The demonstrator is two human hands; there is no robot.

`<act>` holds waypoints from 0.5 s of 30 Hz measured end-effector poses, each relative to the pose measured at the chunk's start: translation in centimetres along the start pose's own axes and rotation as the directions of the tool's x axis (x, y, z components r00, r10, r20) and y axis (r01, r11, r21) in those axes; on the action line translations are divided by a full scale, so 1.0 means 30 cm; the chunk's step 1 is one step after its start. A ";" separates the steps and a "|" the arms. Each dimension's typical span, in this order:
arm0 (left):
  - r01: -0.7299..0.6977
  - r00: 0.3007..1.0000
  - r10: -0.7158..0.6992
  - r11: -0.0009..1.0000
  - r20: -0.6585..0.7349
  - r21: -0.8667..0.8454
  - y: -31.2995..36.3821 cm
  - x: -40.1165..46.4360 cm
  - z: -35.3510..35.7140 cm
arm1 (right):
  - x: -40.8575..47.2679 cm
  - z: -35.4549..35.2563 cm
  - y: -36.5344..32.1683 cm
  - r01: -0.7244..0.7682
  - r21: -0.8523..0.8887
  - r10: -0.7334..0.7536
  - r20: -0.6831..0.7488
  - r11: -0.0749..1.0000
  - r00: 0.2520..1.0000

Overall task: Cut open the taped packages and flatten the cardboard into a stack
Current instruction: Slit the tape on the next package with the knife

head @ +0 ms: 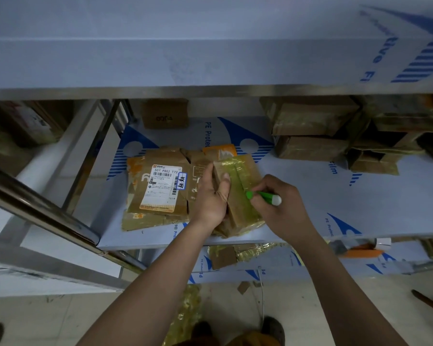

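A small cardboard package (238, 196) wrapped in yellowish tape rests tilted on the shelf (310, 196) near its front edge. My left hand (214, 196) grips its left side, thumb on top. My right hand (280, 206) holds a green and white cutter (264, 196) with its tip against the taped top face. Left of the package lies a stack of flattened cardboard (160, 188), the top piece bearing a white shipping label (161, 188).
Several taped boxes (315, 131) are piled at the back right of the shelf, and one small box (165, 113) stands at the back. A steel rail (48, 211) crosses at left. Tape scraps (235, 254) lie on the lower shelf and floor.
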State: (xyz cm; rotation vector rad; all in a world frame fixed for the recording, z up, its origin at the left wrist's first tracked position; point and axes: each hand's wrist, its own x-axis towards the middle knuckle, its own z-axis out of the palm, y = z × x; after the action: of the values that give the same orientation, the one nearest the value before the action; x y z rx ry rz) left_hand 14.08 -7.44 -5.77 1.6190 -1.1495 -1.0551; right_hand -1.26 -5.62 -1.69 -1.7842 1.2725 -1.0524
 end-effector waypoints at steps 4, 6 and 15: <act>0.014 1.000 -0.015 1.000 -0.012 -0.009 -0.009 0.003 0.001 | -0.085 -0.037 -0.018 -0.054 -0.002 0.054 0.064 0.999 0.996; 0.011 1.000 -0.011 1.000 0.002 -0.010 0.008 -0.005 -0.003 | -0.127 -0.050 -0.021 -0.061 -0.028 0.063 0.076 0.998 0.995; 0.004 0.999 -0.002 0.999 -0.039 0.052 0.031 -0.011 -0.007 | -0.213 -0.077 -0.041 -0.118 0.134 0.133 -0.113 0.984 0.985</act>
State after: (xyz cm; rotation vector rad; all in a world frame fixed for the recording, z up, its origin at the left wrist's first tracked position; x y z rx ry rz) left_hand 14.00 -7.26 -4.78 1.6750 -1.1581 -0.9990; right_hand -4.07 0.66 -1.00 -1.5446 1.3419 -1.1573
